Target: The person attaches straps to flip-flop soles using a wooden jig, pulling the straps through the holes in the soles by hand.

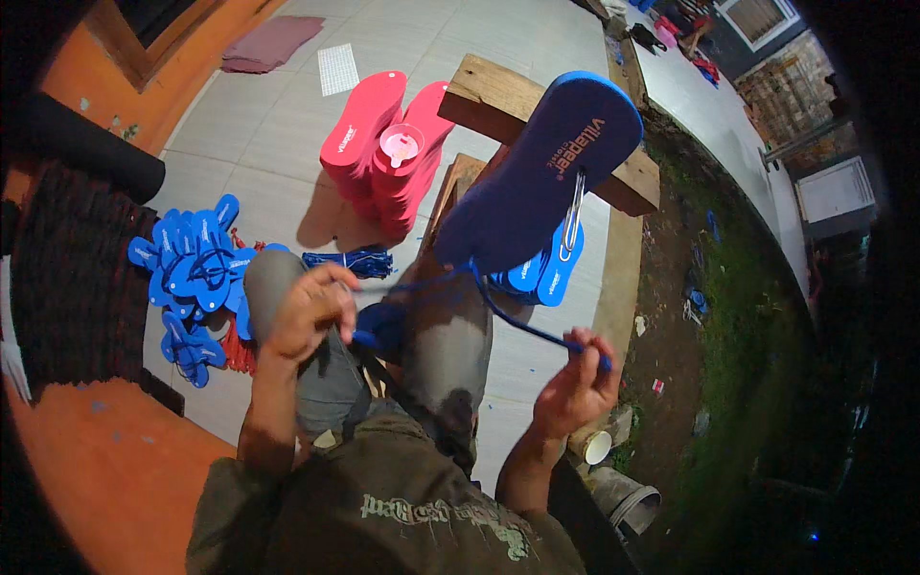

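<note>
A Y-shaped blue flip-flop strap point(522, 327) stretches between my hands, its toe joint by the near end of a large blue sole point(508, 192). My left hand point(311, 309) is closed, with one arm of the strap at its fingers. My right hand point(577, 386) pinches the end of the other arm. The sole rests tilted on a wooden stand point(494, 93). A shiny looped metal tool point(574, 220) sticks out of the sole near its right edge. Neither hand touches the sole.
Stacks of pink soles point(359, 125) stand beyond, with a small pink-rimmed cup point(401, 144) on top. Blue flip-flops point(196, 254) are heaped at left. A bundle of dark blue straps point(355, 260) and more blue soles point(551, 273) lie near my knees. Grassy ground point(724, 335) borders the tiles.
</note>
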{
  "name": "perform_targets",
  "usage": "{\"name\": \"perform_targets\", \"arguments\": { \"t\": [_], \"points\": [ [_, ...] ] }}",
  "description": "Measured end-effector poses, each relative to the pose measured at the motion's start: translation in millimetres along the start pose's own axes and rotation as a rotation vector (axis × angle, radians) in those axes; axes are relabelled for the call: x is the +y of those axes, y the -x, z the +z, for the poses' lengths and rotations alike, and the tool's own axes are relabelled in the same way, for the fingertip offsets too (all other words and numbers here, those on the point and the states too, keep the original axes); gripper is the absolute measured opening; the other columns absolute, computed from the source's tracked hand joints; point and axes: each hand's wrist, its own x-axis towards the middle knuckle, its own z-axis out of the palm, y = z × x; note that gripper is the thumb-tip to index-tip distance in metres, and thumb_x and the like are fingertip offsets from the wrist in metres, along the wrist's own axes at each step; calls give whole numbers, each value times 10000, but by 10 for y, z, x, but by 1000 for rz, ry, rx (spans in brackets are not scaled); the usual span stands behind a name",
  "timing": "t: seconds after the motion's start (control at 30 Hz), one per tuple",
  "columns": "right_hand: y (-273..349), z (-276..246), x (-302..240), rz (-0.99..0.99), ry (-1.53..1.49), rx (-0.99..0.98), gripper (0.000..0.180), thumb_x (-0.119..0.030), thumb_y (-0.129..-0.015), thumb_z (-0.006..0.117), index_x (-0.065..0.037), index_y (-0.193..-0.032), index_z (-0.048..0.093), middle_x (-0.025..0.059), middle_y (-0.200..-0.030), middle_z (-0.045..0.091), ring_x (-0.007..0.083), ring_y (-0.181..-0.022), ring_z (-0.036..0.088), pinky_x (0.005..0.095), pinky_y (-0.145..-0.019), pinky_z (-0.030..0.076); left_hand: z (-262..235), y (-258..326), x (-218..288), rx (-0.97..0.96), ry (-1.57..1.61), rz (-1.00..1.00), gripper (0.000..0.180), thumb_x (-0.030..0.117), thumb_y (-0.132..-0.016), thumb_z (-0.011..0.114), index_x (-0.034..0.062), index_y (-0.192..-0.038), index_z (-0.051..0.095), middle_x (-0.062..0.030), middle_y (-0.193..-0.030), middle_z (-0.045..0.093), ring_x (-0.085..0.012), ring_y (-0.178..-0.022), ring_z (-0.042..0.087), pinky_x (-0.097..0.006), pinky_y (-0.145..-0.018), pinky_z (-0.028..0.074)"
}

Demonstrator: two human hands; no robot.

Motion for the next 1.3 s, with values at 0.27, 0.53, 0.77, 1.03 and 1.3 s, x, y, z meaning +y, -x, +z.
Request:
{"name": "perform_targets", "arguments": {
  "t": [0.27, 0.53, 0.77, 1.03, 1.3],
  "points": [
    [-466, 318, 299, 346, -502, -12, 258, -150, -892, 489, -21, -1108, 432, 69, -820, 525, 158, -704, 557, 282, -612, 483, 803, -953, 469, 308, -173, 579, 156, 155, -825, 596, 13, -848, 533, 9, -653, 437, -82, -569, 435, -232, -529, 360],
    [-698, 857, 340, -13, 516, -348, 243, -227, -804, 611, 10, -754, 599, 109, -585, 592, 133, -499, 527, 286, -492, 395, 1415, -1555, 738, 401, -849, 1306, 253, 255, -819, 583, 5, -841, 552, -116, -794, 552, -269, -713, 541, -341, -650, 423],
    [-442, 568, 135, 66, -363, -371, 299, -311, -866, 519, -20, -804, 532, 57, -691, 522, 154, -641, 532, 359, -736, 478, 1573, -1485, 1090, 131, -1071, 902, 490, 478, -744, 621, 4, -863, 588, -115, -714, 609, -235, -681, 600, -323, -623, 466],
    [-521, 608, 171, 194, -433, -550, 367, -373, -838, 534, -10, -783, 539, 38, -657, 498, 118, -592, 499, 289, -562, 470, 1577, -1550, 1134, -113, -753, 668, 425, 432, -778, 612, 19, -875, 595, -56, -720, 623, -103, -644, 590, -233, -562, 466],
    [-679, 485, 103, 441, -351, -721, 380, -400, -833, 547, -37, -720, 550, -33, -555, 429, 41, -453, 331, 186, -421, 279, 1560, -1596, 1078, -50, -793, 706, 395, 409, -783, 618, 19, -841, 598, -45, -696, 618, -81, -630, 575, -224, -542, 455]
  ]
}}
